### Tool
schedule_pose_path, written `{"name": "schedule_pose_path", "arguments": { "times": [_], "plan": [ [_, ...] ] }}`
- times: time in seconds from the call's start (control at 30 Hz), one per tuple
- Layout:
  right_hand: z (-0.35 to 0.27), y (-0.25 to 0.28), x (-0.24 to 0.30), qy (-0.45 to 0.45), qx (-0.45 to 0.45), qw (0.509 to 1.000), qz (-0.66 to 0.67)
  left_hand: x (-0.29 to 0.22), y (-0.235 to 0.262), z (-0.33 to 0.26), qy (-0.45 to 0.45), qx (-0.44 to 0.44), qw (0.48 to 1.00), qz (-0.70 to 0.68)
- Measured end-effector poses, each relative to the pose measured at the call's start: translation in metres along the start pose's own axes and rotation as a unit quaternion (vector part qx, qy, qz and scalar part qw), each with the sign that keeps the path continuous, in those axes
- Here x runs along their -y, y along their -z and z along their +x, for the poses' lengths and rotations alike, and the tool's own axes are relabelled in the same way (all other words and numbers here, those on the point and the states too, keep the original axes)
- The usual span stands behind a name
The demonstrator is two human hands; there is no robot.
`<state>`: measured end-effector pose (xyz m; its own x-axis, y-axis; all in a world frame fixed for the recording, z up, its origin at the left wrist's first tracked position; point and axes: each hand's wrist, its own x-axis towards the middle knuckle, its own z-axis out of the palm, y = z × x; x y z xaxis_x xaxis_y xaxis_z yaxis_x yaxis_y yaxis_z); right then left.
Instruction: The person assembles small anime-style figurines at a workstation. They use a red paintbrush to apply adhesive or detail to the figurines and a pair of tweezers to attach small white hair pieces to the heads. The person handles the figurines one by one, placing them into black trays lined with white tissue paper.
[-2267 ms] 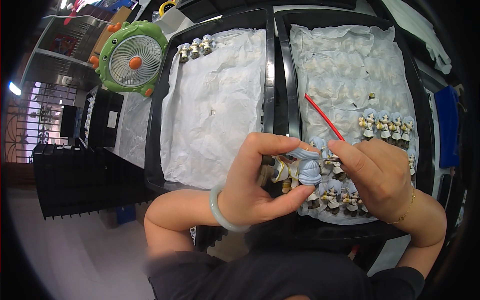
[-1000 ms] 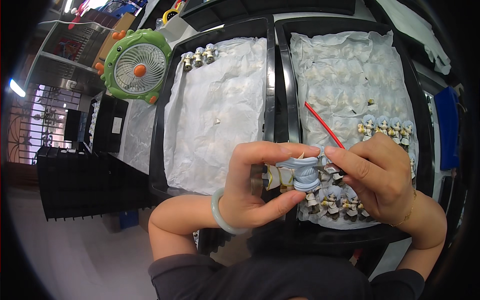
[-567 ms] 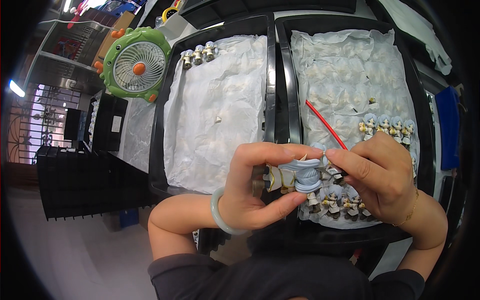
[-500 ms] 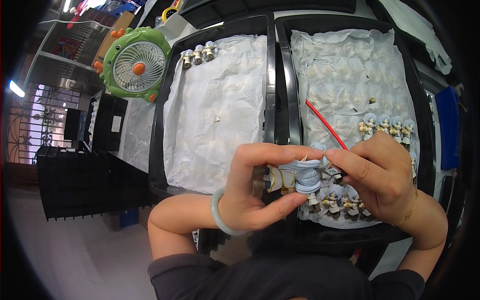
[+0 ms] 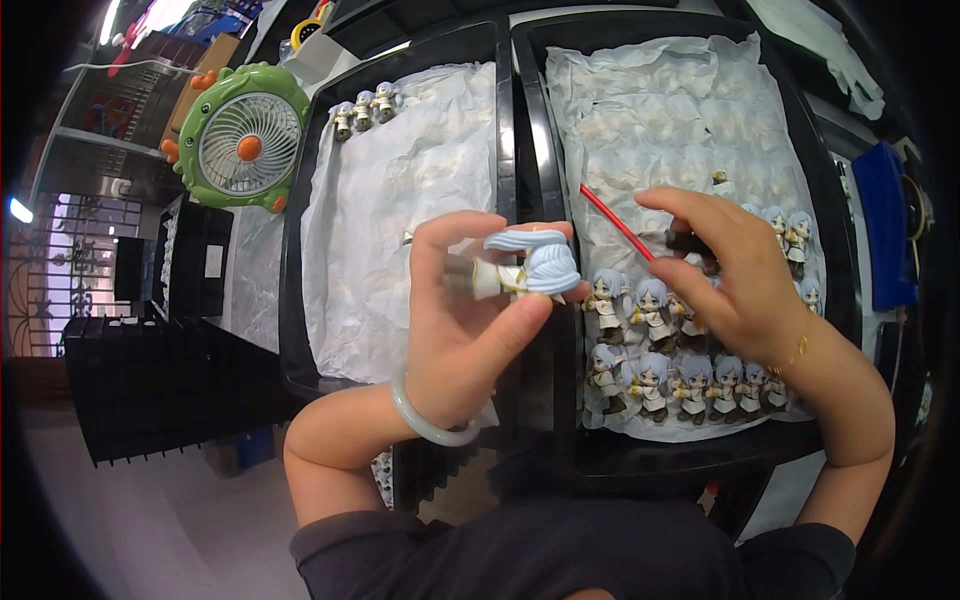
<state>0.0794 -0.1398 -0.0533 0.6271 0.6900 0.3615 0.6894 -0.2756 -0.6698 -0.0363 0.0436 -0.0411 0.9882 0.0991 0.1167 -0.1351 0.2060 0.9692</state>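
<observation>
Figurine (image 5: 538,268): lies sideways in the air over the facing rims of the two trays, pale-blue hair toward the right, back of the head upward; one long tress sticks out on its far side.
Left hand (image 5: 452,325): grasps the figurine between thumb and curled fingers, light at the head; the boots are lost in the palm's shade.
Right hand (image 5: 742,272): near but not touching the figurine, thumb and forefinger spread; a dark piece (image 5: 685,241) shows in the gap — from where I stand I cannot tell what it is or whether it is gripped.
Step in hand: judged to be the handling of one piece, its back turned up to view, with the right hand apart from it.
Next move: would call, I judge, for a steady left hold that spares the thin tress, and for right fingers kept off the nearby rows.
Red rod (image 5: 616,222): slants over the paper, its near end meeting the right thumb's outline; contact is uncertain.
Right tray (image 5: 541,150): paper-lined, with rows of like figurines (image 5: 651,385) at its near end.
Left tray (image 5: 507,110): also paper-lined, with three small figurines (image 5: 363,108) in its far left corner.
Green fan (image 5: 248,148): beside the left tray — orange at the hub.
</observation>
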Motion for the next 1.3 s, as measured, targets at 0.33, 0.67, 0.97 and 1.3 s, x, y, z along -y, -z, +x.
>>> {"name": "schedule_pose_path", "arguments": {
  "times": [0.33,0.67,0.97,1.3],
  "plan": [
    [0.011,0.004,-0.028,-0.215,0.133,0.966,0.055,0.012,0.0,-0.004,0.045,0.097,0.992,0.064],
    [0.005,0.028,0.002,-0.097,0.104,0.966,0.214,0.016,-0.004,-0.004,0.121,0.037,0.99,0.06],
    [0.012,0.032,-0.016,-0.14,0.071,0.981,0.118,0.021,0.005,-0.003,0.013,0.105,0.982,0.155],
    [0.003,0.027,0.009,0.059,0.025,0.998,-0.017,0.005,0.005,-0.003,-0.042,0.134,0.987,0.075]
  ]
}}
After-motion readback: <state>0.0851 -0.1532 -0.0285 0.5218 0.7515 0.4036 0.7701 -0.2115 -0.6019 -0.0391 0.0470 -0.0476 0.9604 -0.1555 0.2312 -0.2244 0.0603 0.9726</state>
